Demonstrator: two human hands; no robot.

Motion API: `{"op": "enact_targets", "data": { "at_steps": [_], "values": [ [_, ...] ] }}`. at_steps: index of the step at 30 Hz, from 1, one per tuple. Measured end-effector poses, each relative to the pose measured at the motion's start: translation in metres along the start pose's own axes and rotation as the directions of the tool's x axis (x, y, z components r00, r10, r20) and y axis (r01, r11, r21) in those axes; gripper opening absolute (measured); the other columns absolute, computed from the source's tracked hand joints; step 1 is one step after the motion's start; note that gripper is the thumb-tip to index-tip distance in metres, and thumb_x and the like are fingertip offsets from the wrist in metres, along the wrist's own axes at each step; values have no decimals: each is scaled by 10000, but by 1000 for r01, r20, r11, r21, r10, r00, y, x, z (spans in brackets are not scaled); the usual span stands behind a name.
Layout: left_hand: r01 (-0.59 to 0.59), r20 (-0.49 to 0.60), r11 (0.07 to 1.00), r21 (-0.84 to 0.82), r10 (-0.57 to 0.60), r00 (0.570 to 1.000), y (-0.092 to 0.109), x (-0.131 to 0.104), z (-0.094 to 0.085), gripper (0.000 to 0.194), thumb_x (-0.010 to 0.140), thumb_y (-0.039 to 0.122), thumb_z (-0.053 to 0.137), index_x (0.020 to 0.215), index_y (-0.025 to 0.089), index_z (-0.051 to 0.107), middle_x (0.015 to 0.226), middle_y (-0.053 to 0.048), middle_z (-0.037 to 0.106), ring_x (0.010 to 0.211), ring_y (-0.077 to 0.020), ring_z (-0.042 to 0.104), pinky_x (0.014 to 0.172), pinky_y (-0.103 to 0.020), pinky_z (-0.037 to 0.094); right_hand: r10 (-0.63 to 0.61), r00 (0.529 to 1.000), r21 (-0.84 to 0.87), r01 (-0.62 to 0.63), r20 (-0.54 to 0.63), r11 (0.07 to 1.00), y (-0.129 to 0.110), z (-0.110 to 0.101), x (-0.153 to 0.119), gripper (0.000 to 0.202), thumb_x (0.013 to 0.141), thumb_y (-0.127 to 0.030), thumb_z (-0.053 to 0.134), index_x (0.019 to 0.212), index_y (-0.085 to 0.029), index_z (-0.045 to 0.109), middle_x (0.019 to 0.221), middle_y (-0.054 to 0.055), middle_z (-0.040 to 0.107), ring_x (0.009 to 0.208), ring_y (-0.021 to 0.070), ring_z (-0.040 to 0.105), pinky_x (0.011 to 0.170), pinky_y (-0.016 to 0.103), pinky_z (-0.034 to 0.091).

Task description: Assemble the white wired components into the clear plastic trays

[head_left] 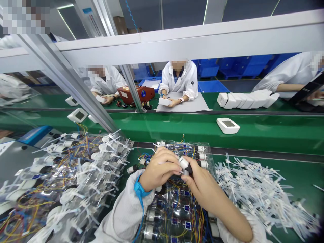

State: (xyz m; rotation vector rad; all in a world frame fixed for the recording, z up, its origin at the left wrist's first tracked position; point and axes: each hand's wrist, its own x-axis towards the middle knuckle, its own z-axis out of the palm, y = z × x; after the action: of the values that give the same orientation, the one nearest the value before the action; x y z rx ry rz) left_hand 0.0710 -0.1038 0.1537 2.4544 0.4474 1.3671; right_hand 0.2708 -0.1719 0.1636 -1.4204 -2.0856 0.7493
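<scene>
Pinched between both hands' fingers, left (162,167) and right (199,177), the white-and-black cylindrical part (185,164) sits above the clear plastic tray's (208,151) far edge.

The white-and-black cylindrical part (185,164) is held tilted.

Strips (255,189): piled at the right.
Tray (211,162): put left of the strips.
Wires (199,209): laid in the tray.
Belt (177,126): set behind them both.

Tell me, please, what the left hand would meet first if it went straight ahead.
Likely the black-ended white cylinder in the right hand, just beyond the left hand; depth is unclear.
</scene>
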Motion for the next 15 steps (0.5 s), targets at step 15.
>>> {"op": "enact_targets", "data": {
  "at_steps": [15],
  "values": [
    [45,-52,995,-84,-49,997,-2,-2,12,138,946,182,606,826,212,667,780,-26,707,926,-199,654,859,-387,465,33,999,-37,-31,39,999,1,3,3,398,1029,-269,381,1407,-145,364,1105,149,694,874,331,679,725,412,489]
  ]
}}
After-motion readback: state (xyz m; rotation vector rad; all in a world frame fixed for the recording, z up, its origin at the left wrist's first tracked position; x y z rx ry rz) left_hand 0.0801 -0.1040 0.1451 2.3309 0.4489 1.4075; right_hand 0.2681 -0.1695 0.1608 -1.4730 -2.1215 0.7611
